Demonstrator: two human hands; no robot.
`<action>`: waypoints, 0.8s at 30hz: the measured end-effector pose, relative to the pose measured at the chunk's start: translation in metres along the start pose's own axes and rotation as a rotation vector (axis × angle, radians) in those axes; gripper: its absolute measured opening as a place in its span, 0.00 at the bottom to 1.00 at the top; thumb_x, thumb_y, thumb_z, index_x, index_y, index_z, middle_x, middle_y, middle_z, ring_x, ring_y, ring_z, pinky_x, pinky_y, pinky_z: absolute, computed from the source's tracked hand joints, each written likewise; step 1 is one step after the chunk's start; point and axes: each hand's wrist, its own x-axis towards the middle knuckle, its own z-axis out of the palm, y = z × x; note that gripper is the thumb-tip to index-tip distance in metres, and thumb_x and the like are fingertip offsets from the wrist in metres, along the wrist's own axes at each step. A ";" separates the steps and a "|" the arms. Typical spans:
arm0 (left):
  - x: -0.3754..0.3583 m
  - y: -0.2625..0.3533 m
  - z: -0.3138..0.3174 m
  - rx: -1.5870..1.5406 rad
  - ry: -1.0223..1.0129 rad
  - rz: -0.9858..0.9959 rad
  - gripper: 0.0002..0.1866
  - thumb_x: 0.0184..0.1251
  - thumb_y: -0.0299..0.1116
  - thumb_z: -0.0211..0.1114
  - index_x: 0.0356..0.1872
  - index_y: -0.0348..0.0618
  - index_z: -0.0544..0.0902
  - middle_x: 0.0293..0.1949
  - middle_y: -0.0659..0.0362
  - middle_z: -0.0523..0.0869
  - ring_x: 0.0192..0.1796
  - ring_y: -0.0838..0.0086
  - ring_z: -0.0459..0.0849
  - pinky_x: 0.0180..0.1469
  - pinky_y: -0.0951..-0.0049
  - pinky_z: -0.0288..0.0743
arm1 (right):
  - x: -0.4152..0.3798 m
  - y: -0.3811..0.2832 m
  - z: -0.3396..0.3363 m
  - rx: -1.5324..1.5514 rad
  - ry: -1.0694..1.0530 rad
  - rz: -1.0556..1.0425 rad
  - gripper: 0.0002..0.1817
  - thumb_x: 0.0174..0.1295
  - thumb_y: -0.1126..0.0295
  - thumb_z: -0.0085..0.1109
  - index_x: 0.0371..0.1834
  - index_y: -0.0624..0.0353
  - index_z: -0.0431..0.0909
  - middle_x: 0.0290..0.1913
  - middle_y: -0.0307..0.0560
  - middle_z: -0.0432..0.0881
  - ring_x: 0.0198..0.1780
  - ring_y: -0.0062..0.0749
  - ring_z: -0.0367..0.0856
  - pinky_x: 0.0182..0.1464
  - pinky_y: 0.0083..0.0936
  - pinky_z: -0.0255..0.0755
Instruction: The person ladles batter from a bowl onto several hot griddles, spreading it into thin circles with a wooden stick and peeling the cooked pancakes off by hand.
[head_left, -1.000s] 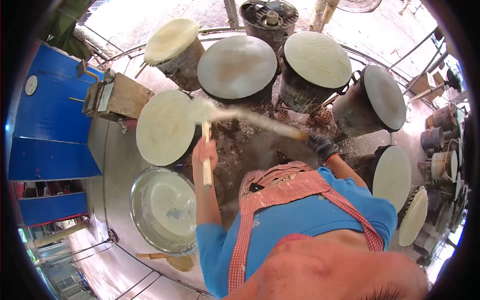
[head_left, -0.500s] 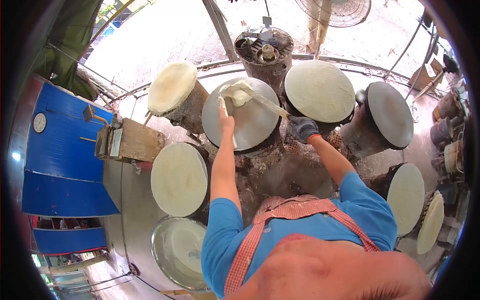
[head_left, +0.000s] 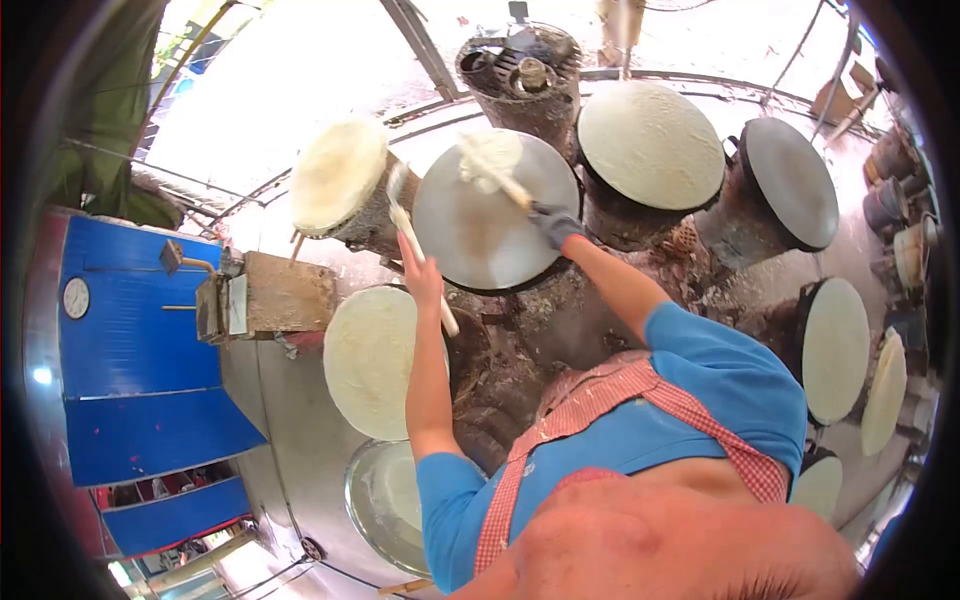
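My bare left hand (head_left: 422,275) is closed on a long pale stick (head_left: 405,222), whose blurred upper end is beside the left rim of the round grey griddle (head_left: 500,225). My right hand (head_left: 556,222), in a dark grey glove, grips the handle of a pale flat spreader (head_left: 500,178). The spreader's far end rests at a patch of pale batter (head_left: 488,158) near the top of this griddle. Brownish marks show on the griddle's bare surface.
Batter-covered griddles stand at the left (head_left: 370,362), upper left (head_left: 338,175) and upper right (head_left: 650,145). A bare griddle (head_left: 790,183) is farther right. A metal basin (head_left: 372,505) is at lower left. Behind stands a stove drum (head_left: 525,100).
My left hand and its stick have moved left off the griddle's middle. My right hand has shifted left with the spreader. The batter now lies as a flatter patch. The view has turned slightly.
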 end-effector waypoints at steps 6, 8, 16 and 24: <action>-0.157 -0.073 -0.028 -0.116 -0.016 -0.314 0.38 0.49 0.19 0.47 0.65 0.56 0.52 0.20 0.59 0.72 0.09 0.80 0.62 0.08 0.79 0.57 | 0.036 0.067 -0.049 -0.011 -0.003 -0.080 0.17 0.57 0.58 0.50 0.44 0.56 0.76 0.34 0.47 0.81 0.32 0.24 0.78 0.38 0.22 0.71; -0.174 -0.076 -0.028 -0.100 -0.033 -0.334 0.37 0.49 0.20 0.47 0.65 0.56 0.52 0.21 0.58 0.73 0.09 0.80 0.62 0.09 0.79 0.57 | -0.011 0.033 -0.019 0.095 0.023 0.197 0.17 0.56 0.59 0.52 0.44 0.56 0.77 0.34 0.47 0.82 0.32 0.25 0.78 0.39 0.22 0.71; -0.189 -0.103 -0.053 0.127 -0.091 -0.341 0.36 0.48 0.21 0.48 0.64 0.48 0.54 0.51 0.53 0.69 0.40 0.69 0.70 0.39 0.75 0.65 | 0.027 0.093 -0.032 0.510 -0.149 0.086 0.15 0.53 0.60 0.56 0.40 0.56 0.79 0.38 0.48 0.81 0.39 0.25 0.77 0.47 0.20 0.69; -0.175 -0.065 -0.028 0.237 -0.073 -0.558 0.36 0.47 0.21 0.48 0.64 0.51 0.55 0.59 0.53 0.66 0.27 0.71 0.76 0.27 0.76 0.71 | 0.029 0.040 -0.070 0.562 -0.370 0.234 0.17 0.46 0.66 0.65 0.39 0.60 0.79 0.33 0.42 0.81 0.35 0.25 0.77 0.38 0.19 0.71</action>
